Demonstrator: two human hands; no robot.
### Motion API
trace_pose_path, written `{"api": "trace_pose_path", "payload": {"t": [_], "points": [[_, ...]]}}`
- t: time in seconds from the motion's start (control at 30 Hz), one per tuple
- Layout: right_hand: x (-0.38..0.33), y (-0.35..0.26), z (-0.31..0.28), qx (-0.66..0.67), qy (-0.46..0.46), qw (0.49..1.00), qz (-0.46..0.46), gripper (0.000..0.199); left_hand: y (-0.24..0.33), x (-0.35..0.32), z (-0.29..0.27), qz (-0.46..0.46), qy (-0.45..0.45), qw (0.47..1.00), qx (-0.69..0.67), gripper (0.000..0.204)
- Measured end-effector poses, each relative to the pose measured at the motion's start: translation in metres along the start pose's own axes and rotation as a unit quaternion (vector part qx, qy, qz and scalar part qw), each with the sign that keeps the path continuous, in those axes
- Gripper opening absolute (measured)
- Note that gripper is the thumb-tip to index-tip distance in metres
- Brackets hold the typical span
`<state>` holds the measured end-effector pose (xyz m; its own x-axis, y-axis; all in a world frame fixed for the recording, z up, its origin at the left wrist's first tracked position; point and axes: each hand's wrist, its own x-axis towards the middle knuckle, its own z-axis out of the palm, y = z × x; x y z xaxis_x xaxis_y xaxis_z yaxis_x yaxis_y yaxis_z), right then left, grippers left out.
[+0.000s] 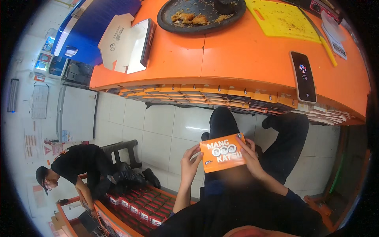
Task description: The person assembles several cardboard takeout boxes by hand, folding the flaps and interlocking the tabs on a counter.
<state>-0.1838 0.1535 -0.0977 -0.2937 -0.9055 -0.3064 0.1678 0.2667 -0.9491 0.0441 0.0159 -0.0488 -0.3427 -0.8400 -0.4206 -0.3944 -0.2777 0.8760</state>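
Note:
A flat orange food box (223,158) with white lettering and round cartoon faces is held level above my lap. My left hand (190,162) grips its left edge, thumb on top and fingers along the side. At the opposite edge my right hand (251,157) holds the box, with fingers lying over its upper right corner. The box's underside is hidden. My dark-trousered legs reach forward beneath it toward the counter.
On the orange counter (237,63) lie a phone (303,77), a white open carton (136,43), a dark stone dish (169,25) with fried pieces, a yellow cutting board (282,19), a knife (328,51) and a scale (335,41). Stacked boxes (189,94) sit underneath. Left, a person (75,162) bends beside red boxes (136,207).

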Motion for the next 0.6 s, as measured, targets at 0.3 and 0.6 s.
{"api": "trace_pose_path", "payload": {"t": [0.3, 0.6], "points": [[0.046, -0.04, -0.021, -0.38, -0.197, 0.902, -0.061, 0.097, 0.015, 0.033, -0.009, 0.258, -0.238, 0.855, 0.382, 0.073], [0.06, -0.022, -0.001, -0.578, -0.316, 0.734, -0.168, 0.112, 0.005, 0.039, -0.004, 0.32, -0.237, 0.808, 0.434, 0.079]]}}
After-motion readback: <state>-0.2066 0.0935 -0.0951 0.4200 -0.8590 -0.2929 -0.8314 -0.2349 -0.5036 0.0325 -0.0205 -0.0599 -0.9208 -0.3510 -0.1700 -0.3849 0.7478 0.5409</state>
